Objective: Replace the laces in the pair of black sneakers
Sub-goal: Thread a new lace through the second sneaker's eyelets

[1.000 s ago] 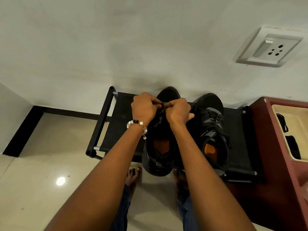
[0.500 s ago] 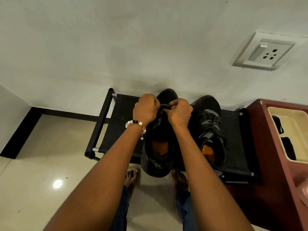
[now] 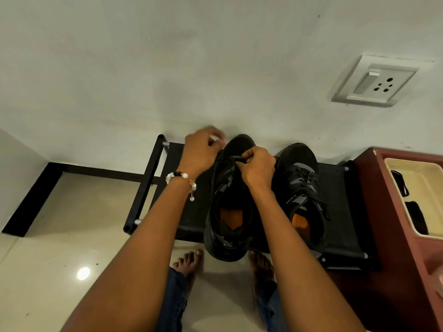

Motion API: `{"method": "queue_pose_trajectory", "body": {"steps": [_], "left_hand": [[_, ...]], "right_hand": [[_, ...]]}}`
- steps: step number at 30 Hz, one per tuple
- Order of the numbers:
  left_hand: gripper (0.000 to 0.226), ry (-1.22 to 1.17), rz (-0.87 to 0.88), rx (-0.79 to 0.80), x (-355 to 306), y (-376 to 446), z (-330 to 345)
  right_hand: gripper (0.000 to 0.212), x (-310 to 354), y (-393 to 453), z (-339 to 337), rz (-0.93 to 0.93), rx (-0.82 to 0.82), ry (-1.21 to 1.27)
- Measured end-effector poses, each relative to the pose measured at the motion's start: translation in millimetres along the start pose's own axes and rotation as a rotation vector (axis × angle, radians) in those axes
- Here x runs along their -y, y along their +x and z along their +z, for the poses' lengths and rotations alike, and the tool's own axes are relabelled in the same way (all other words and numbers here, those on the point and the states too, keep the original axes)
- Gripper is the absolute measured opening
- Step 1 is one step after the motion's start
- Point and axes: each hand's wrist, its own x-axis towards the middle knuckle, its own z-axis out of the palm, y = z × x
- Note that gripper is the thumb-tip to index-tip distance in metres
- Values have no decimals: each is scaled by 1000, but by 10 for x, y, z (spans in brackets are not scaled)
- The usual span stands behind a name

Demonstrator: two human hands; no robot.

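Right hand (image 3: 257,169) is pinching the lace (image 3: 236,160) at the left sneaker (image 3: 230,200); left hand (image 3: 200,152), blurred, is curling beside it, contents unclear.

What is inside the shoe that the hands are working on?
Inside the left sneaker you can see an orange insole at the heel. Farther toward the toe it is dark, covered by the tongue and the right hand.

You've got a wall socket (image 3: 375,82) upper right, a maroon cabinet (image 3: 393,236) right edge holding a cream tray (image 3: 418,188), glossy floor tiles (image 3: 60,271) lower left.
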Motion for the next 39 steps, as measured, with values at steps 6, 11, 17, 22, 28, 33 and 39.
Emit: {"method": "queue_pose_trajectory", "body": {"steps": [6,11,17,22,28,33,39], "left_hand": [[23,425,-83,237,15,13,-12],[23,-961,-443,-150,-51,74,-204],[26,-1634,-383,-354,-17,36,-366],[30,-309,-277,-355,39,40,-211],[47,164,113,-37,63,50,124],[15,92,180,112,-45,15,283],[18,41,-85,-58,-19,35,185]], "right_hand": [[18,-35,10,4,-25,2,5],[16,-57,31,4,-24,20,23],[15,-49,55,-28,-10,78,25],[12,0,130,-221,0,208,127],[10,128,107,-440,59,271,552],[11,151,110,-590,5,256,598],[15,-32,186,-833,0,290,442]]}}
